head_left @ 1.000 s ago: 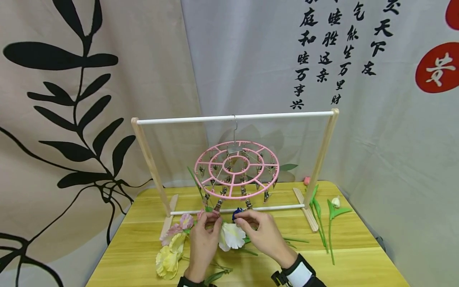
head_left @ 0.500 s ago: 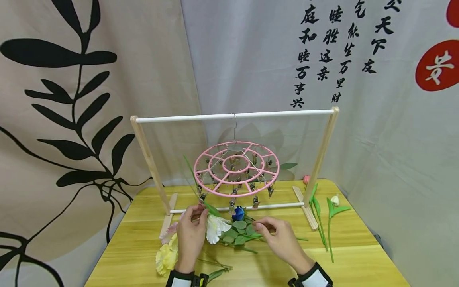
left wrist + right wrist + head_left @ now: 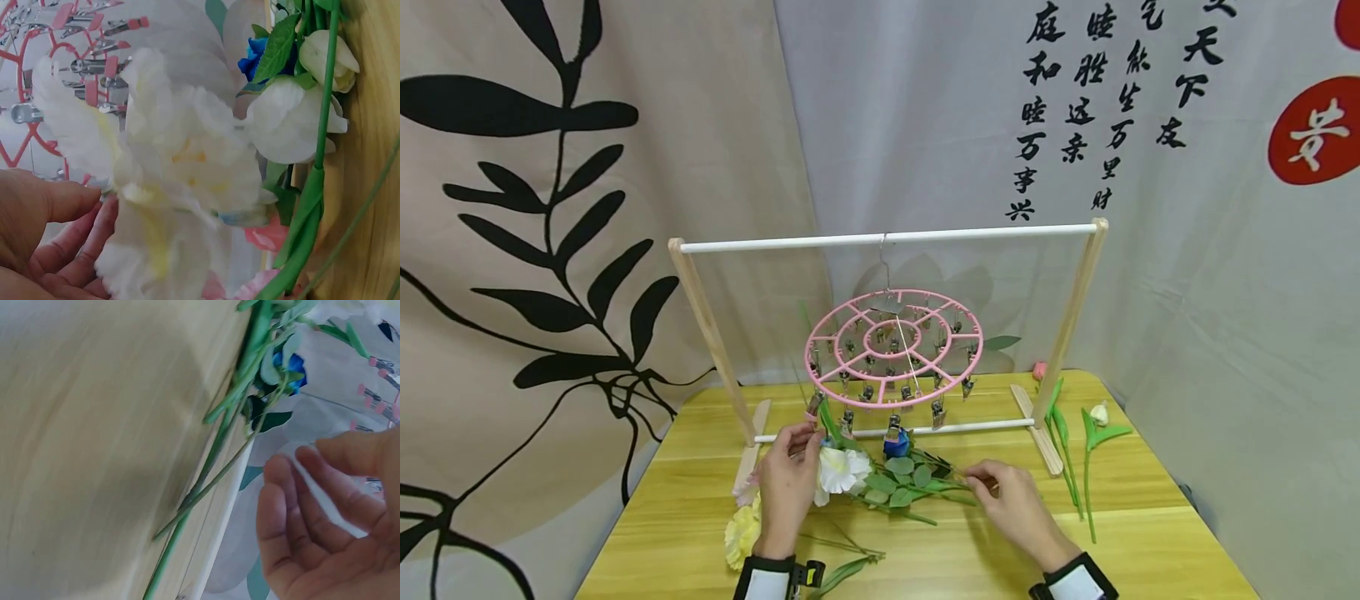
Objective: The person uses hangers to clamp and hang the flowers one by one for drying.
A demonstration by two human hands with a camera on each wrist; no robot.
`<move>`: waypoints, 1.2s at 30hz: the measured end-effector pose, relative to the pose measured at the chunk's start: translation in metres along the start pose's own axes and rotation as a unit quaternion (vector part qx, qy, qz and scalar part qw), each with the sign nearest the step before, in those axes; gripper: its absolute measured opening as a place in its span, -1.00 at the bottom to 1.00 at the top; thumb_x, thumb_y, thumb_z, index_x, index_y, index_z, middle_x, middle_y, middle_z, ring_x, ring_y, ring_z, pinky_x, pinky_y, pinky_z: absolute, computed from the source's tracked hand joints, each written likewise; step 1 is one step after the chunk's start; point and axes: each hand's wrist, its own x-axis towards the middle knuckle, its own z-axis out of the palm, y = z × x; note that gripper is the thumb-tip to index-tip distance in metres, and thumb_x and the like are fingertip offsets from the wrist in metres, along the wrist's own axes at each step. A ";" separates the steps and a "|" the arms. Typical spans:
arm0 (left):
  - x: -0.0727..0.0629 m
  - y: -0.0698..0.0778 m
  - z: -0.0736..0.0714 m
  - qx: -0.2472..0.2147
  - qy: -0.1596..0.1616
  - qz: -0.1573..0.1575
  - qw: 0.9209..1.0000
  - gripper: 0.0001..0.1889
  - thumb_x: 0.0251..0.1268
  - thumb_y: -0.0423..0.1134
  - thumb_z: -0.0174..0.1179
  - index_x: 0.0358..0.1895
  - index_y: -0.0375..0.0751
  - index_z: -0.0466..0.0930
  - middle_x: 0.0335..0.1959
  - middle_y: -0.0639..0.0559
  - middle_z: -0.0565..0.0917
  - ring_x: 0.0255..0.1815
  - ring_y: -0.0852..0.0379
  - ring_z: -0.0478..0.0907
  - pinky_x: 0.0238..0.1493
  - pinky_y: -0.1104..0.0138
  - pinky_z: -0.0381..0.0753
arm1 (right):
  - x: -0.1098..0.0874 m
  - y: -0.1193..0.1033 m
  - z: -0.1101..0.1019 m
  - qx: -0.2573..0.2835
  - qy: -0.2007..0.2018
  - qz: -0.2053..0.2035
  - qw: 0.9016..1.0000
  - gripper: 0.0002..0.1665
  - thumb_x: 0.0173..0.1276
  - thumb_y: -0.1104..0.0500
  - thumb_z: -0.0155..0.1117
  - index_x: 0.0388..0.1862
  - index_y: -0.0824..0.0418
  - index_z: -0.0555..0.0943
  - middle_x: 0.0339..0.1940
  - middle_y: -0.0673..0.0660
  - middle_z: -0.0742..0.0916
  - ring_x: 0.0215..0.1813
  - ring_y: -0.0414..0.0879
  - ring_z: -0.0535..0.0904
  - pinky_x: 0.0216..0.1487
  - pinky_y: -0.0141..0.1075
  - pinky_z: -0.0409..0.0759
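My left hand pinches the white ruffled flower near its base, with thumb and finger touching a green bit beside the petals. That flower fills the middle of the left wrist view, blurred. Just above the fingertips dangles a metal clip of the round pink hanger; whether they touch it I cannot tell. My right hand hovers at the stem ends of the blue rose bunch, fingers loosely curled, nothing visible between them. A clip hangs right at the rose; its grip is unclear.
The hanger hooks over the white bar of a wooden rack. Yellow flowers lie at the table's left, beside loose stems. Along the right lie a white tulip and a pink one. Several clips hang around the rings.
My left hand has drawn leftward with the white flower. The right hand has moved away from the blue rose, rightward and lower. The hanger has turned and its clips have swung.
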 end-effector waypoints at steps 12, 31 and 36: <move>-0.014 -0.006 -0.010 0.057 0.005 0.024 0.998 -0.83 0.71 -0.33 0.44 0.19 -0.21 0.87 0.02 -0.11 0.95 0.01 -0.07 0.92 0.06 0.33 0.89 | 0.011 0.027 0.002 -0.109 -0.023 0.033 0.993 -0.87 0.54 0.40 0.58 -0.03 0.25 0.88 -0.14 0.11 0.87 -0.13 -0.11 0.82 -0.16 -0.19 0.86; -0.049 0.010 0.001 0.060 -0.021 0.094 0.994 -0.80 0.54 -0.48 0.53 0.03 -0.10 0.90 -0.08 0.15 0.94 -0.07 0.16 0.88 0.04 0.15 0.94 | 0.009 0.033 0.007 -0.122 0.004 0.020 0.992 -0.81 0.52 0.43 0.60 -0.20 0.14 0.90 -0.28 0.01 0.85 -0.24 -0.24 0.71 -0.29 -0.37 0.67; -0.055 0.013 0.010 0.049 -0.055 0.102 0.992 -0.75 0.54 -0.46 0.54 0.02 0.03 0.89 -0.08 0.20 0.92 -0.08 0.26 0.84 0.03 0.21 0.92 | 0.006 0.030 0.003 -0.114 0.016 0.018 0.993 -0.79 0.51 0.45 0.59 -0.18 0.15 0.90 -0.24 0.03 0.85 -0.19 -0.22 0.73 -0.23 -0.39 0.72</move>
